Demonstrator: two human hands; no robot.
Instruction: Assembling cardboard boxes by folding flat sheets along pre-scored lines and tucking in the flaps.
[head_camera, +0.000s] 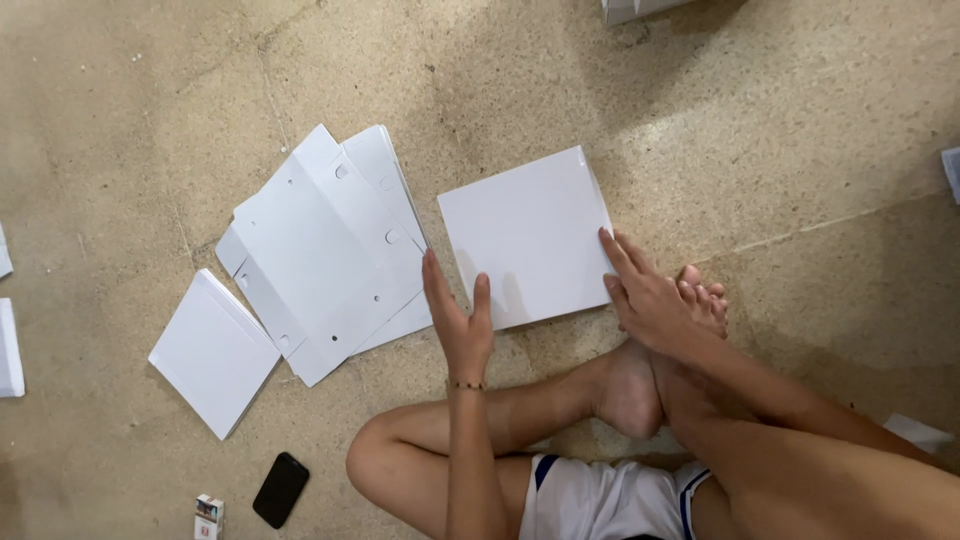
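While you are sitting cross-legged on the stone floor (700, 120), the square white card (527, 238) is lying just ahead, tilted slightly. Your left hand (458, 322), open and edge-on, is meeting its near-left edge; your right hand (645, 292), fingers spread, is pressing its right corner. Bare floor is lying beyond.

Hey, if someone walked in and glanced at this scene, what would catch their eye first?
Probably the square white cardboard sheet on the speckled stone floor, with the left hand at its lower left edge and the right hand touching its right edge. To its left lies a fanned pile of flat white punched cardboard pieces, and a black phone sits near the bottom.
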